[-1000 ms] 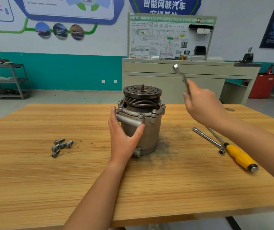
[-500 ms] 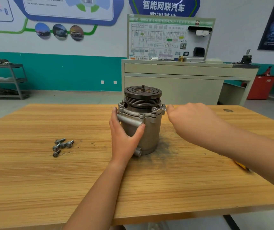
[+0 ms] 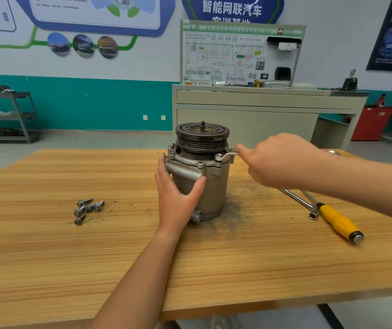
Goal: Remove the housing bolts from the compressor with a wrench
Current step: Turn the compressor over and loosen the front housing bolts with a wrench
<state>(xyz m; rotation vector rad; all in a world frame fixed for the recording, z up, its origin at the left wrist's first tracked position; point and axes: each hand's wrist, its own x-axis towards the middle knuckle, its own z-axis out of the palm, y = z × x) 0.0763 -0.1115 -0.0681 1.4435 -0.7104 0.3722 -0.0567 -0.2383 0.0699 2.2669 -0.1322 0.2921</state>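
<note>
Compressor bolts that are already out, the loose bolts (image 3: 88, 208), lie in a small cluster on the left part of the wooden table (image 3: 47, 269), well apart from everything else. Near the table's middle the compressor (image 3: 210, 186) stands upright on its end, dark grooved pulley on top, with a grey smudge on the wood around its base. The left hand (image 3: 178, 198) grips its front-left side: palm flat on the housing, fingers reaching round the left edge, thumb spread across the front under a tube-like boss. On the right side of the upper flange the ring end of the wrench (image 3: 225, 156) sits over a bolt head. The right hand (image 3: 278, 160) holds the wrench's handle, fingers curled over it so most of the handle is hidden. Under that forearm a socket bar (image 3: 301, 201) and a yellow-handled screwdriver (image 3: 337, 222) lie side by side on the table.
</note>
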